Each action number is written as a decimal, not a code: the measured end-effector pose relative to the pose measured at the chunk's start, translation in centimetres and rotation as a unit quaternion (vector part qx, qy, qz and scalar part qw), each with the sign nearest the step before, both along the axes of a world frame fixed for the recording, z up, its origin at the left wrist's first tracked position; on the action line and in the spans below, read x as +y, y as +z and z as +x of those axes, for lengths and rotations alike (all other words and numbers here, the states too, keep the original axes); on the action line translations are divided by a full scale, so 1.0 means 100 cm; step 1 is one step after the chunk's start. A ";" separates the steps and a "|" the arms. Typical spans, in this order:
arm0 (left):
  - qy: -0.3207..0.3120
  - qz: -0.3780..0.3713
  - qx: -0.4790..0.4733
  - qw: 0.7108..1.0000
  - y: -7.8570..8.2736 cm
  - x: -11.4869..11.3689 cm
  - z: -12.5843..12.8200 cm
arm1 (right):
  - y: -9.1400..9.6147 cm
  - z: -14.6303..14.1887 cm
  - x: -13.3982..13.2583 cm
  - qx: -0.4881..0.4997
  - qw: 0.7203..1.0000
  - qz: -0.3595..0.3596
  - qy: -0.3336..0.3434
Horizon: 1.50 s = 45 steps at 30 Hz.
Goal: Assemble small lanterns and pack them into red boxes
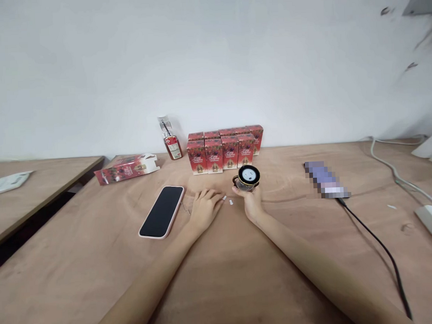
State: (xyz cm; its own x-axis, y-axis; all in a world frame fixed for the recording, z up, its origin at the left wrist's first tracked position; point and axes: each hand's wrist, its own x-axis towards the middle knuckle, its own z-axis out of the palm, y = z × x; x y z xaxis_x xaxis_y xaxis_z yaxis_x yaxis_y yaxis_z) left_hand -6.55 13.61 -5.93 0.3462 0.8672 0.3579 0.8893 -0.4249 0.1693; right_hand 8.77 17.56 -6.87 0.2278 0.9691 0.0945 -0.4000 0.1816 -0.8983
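My right hand (252,202) is closed around a small black lantern (248,174), tilted so that its round base faces me. The base has a black rim and a white disc with a small dark slot. A dark handle loop shows beside it. My left hand (204,208) lies palm down on the wooden table, fingers stretched out and holding nothing I can see. Near its fingertips is a small white scrap (231,202); another touches or almost touches them. Left of that hand lies a phone (162,212) with a pale pink case, screen dark.
Several red Christmas boxes (214,156) stand in rows against the wall. An opened red box (126,169) lies on its side at left, near a bottle (173,145) with brown liquid. At right, a second phone (326,180) trails a black cable (380,243).
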 end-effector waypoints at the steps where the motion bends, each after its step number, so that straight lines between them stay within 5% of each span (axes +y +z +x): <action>1: -0.004 0.011 0.020 1.000 -0.001 0.004 -0.001 | 0.000 0.000 0.000 -0.003 1.000 0.000 0.001; 7: -0.030 0.061 0.126 0.990 0.003 0.009 -0.001 | -0.002 -0.001 -0.001 -0.016 1.000 0.001 0.014; 12: -0.059 0.026 0.146 0.987 0.007 0.007 0.001 | -0.003 -0.001 -0.001 -0.038 0.999 -0.005 0.022; 21: -0.009 0.025 0.167 0.986 0.002 0.002 0.002 | 0.000 -0.001 -0.003 -0.050 0.998 0.001 0.031; 28: -0.007 -0.021 0.062 0.998 0.001 0.000 -0.002 | -0.005 0.000 0.000 -0.047 0.998 0.000 0.047; 39: -0.152 -0.095 -0.144 0.973 0.001 0.000 -0.005 | -0.010 0.000 0.002 -0.077 0.996 -0.003 0.050; 45: -0.032 -0.028 -0.136 0.990 0.007 -0.007 -0.002 | -0.009 -0.001 0.001 -0.062 0.997 -0.002 0.049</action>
State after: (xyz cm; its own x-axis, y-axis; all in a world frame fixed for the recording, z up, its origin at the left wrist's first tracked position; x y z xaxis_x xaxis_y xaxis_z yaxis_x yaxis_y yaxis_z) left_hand -6.71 12.96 -5.23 0.2999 0.8676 0.3966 0.7790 -0.4627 0.4232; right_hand 8.72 17.62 -7.73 0.1189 0.9866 0.1117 -0.3012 0.1430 -0.9428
